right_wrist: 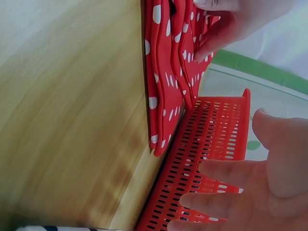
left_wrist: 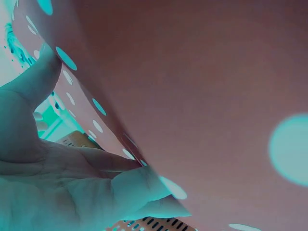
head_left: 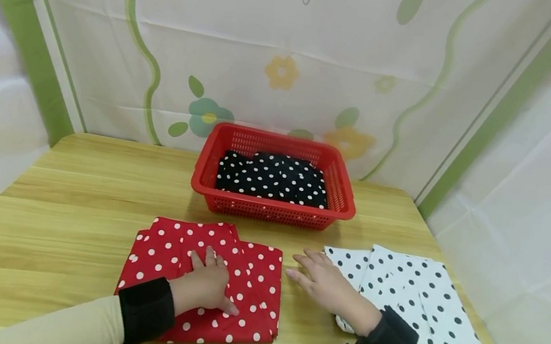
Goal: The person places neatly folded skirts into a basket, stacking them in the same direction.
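Note:
A red cloth with white dots lies folded on the table at centre left. My left hand rests on it with fingers spread; the left wrist view shows its fingertips touching the dotted cloth. To the right, my right hand hovers between the red cloth and a folded white cloth with black dots. Its fingers are extended and hold nothing, as the right wrist view of the hand also shows. Whether its underside touches the white cloth cannot be seen.
Behind the cloths stands a red plastic basket with slotted sides. Inside it lies black cloth with white dots. The wooden table ends at a printed white curtain, and more white curtain hangs at both sides.

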Tool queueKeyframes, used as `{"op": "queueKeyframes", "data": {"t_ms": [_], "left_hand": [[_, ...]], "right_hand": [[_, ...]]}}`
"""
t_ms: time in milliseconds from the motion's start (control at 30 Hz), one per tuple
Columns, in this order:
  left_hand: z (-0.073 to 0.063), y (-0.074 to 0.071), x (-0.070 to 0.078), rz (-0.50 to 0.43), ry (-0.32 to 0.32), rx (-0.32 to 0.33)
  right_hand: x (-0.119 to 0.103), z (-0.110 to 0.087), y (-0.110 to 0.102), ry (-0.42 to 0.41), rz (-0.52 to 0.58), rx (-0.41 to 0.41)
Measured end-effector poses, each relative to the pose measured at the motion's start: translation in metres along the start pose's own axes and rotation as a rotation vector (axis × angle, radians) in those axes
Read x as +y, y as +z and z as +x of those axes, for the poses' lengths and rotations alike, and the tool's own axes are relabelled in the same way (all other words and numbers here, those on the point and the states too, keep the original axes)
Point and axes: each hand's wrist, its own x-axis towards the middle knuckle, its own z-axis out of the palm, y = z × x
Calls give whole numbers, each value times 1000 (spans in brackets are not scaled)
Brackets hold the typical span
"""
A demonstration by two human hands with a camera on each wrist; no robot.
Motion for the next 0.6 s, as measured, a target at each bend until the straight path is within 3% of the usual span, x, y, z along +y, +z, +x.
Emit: {"op": "queueKeyframes", "data": {"t_ms": [367,600], "left_hand": [[3,5,20,31,22,-11],[8,9,33,14,-9,-4]], "right_hand": [[1,-1,0,-16,31,-13],[2,-3,-2,11,45,-13]]}}
